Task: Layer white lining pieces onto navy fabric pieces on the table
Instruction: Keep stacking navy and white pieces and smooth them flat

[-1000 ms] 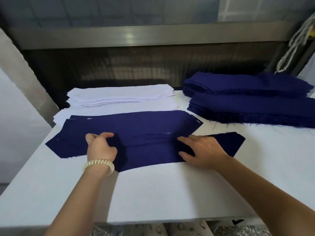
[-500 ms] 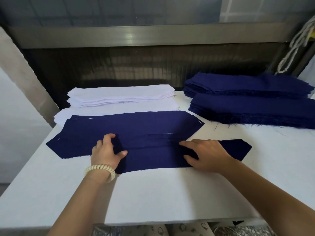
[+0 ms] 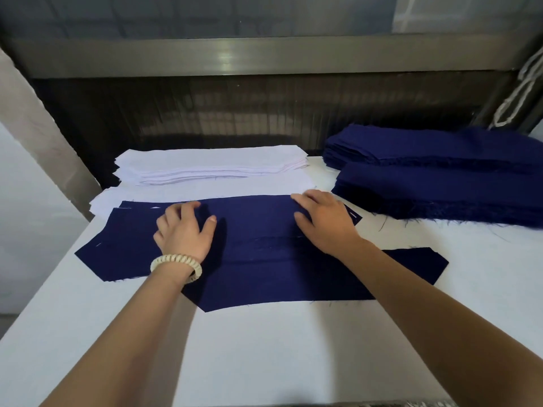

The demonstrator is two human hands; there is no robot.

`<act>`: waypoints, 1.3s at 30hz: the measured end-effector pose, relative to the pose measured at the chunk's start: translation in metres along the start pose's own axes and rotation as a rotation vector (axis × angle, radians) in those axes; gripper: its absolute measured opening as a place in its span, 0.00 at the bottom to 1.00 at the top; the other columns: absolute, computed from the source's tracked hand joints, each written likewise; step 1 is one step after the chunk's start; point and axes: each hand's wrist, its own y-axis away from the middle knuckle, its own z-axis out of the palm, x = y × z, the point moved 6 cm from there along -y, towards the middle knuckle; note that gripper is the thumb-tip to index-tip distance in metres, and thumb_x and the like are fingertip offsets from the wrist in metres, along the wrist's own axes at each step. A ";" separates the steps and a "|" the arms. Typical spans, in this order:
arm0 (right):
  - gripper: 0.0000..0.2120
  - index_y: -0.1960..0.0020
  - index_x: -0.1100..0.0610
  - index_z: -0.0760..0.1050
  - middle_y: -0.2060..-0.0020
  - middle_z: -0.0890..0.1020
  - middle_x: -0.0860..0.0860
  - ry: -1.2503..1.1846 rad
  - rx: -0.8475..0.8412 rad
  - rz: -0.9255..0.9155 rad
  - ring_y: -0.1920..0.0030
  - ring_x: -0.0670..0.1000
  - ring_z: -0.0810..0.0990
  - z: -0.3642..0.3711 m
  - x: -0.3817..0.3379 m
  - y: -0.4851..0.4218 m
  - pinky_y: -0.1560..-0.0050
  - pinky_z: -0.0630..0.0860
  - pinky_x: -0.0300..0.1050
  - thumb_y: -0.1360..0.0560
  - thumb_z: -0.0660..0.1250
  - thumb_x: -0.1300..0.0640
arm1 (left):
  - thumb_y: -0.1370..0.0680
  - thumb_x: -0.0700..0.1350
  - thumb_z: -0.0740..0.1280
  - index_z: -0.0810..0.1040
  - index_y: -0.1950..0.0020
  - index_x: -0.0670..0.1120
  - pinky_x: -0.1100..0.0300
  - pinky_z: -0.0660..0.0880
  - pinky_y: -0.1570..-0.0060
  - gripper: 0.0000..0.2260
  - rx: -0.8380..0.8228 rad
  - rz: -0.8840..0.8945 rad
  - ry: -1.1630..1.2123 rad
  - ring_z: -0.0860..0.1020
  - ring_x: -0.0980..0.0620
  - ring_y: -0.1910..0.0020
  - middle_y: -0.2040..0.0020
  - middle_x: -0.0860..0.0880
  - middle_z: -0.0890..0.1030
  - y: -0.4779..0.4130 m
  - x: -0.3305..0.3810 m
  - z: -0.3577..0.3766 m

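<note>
The white surface (image 3: pixel 264 362) at frame centre carries overlapped navy pieces (image 3: pixel 258 227); the left grip (image 3: pixel 183 232) and right grip (image 3: pixel 323 221) press them flat-fingered, holding nothing. Uneven pushing could skew their edges.

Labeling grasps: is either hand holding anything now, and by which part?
Nothing gripped. Left hand and right hand rest open on the far navy piece, near its far edge.

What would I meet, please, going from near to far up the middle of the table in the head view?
white table top → nearer navy piece → farther navy piece → flat white lining pieces → stack of white lining pieces → dark back panel → metal rail
</note>
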 end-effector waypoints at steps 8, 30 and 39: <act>0.24 0.24 0.43 0.49 0.23 0.47 0.54 0.027 -0.215 0.211 0.24 0.53 0.40 0.036 -0.001 -0.049 0.29 0.45 0.57 0.19 0.46 0.42 | 0.23 0.66 0.45 0.56 0.25 0.58 0.46 0.45 0.29 0.28 -0.157 0.029 -0.276 0.48 0.46 0.25 0.23 0.47 0.50 -0.049 -0.015 0.021; 0.26 0.23 0.50 0.48 0.24 0.48 0.41 0.029 -0.073 0.196 0.26 0.57 0.48 0.038 -0.015 -0.051 0.31 0.47 0.61 0.19 0.48 0.46 | 0.21 0.61 0.49 0.66 0.33 0.51 0.46 0.49 0.33 0.22 -0.137 0.054 -0.262 0.53 0.46 0.29 0.27 0.51 0.61 -0.059 -0.024 0.019; 0.25 0.23 0.54 0.51 0.24 0.51 0.45 -0.390 0.040 0.121 0.33 0.42 0.63 0.020 -0.033 -0.058 0.34 0.53 0.41 0.19 0.51 0.58 | 0.21 0.62 0.48 0.62 0.30 0.52 0.44 0.51 0.35 0.24 -0.141 0.026 -0.329 0.51 0.45 0.28 0.24 0.47 0.55 -0.057 -0.029 0.020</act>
